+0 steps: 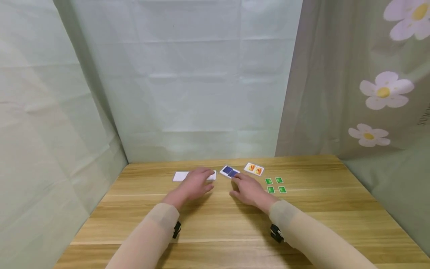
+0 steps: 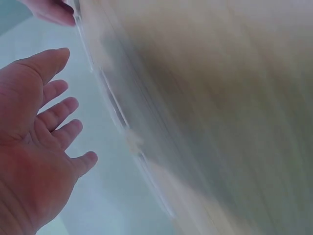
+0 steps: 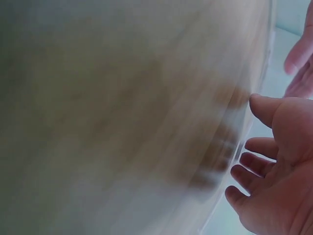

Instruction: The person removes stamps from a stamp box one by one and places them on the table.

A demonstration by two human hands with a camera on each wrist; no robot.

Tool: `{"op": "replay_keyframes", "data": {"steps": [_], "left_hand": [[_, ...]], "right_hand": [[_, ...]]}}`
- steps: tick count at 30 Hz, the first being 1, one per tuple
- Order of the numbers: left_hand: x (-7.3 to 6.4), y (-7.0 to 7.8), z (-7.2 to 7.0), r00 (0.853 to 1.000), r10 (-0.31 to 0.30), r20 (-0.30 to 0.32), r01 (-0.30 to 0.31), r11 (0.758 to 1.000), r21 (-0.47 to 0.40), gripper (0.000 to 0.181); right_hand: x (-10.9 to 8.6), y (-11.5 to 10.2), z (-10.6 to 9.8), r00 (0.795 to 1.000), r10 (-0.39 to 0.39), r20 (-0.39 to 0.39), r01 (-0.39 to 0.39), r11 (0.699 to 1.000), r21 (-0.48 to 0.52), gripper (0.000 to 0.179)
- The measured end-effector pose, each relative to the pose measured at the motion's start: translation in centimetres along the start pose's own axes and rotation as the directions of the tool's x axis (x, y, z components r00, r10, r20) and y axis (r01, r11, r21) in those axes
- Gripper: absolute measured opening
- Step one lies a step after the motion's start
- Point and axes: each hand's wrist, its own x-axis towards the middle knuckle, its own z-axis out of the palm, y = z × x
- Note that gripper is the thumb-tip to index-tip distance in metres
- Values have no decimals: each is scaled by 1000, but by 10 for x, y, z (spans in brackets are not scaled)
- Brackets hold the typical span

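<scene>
My left hand hovers over a white card strip in the head view, hiding its middle. The fingers of that hand are loosely extended, and in the left wrist view nothing lies in the palm. Right of the strip lies a white-edged card with dark blue squares. My right hand has its fingertips right at the near right corner of that blue card. In the right wrist view its thumb and relaxed fingers stand apart, with nothing between them.
A white card with two orange pictures lies beyond the right hand. Several small green square tiles are laid in two rows to its right. Pale cloth hangs behind the wooden table and along both sides.
</scene>
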Motion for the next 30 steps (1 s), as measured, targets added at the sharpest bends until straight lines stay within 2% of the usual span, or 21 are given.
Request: {"op": "replay_keyframes", "data": {"steps": [5, 11, 18, 30], "left_hand": [[5, 18, 4, 999, 32, 36, -33, 999, 4, 54], [8, 33, 8, 997, 35, 75, -36, 999, 8, 58], [11, 43, 13, 993, 22, 115, -25, 999, 30, 59], [7, 57, 15, 988, 61, 140, -68, 997, 48, 57]], "right_hand": [[-10, 0, -3, 1000, -21, 7, 21, 1000, -3, 62], [-22, 1, -6, 999, -39, 8, 39, 999, 19, 60], [-34, 3, -8, 998, -63, 5, 63, 997, 42, 57], [-51, 5, -12, 996, -87, 22, 85, 994, 73, 57]]}}
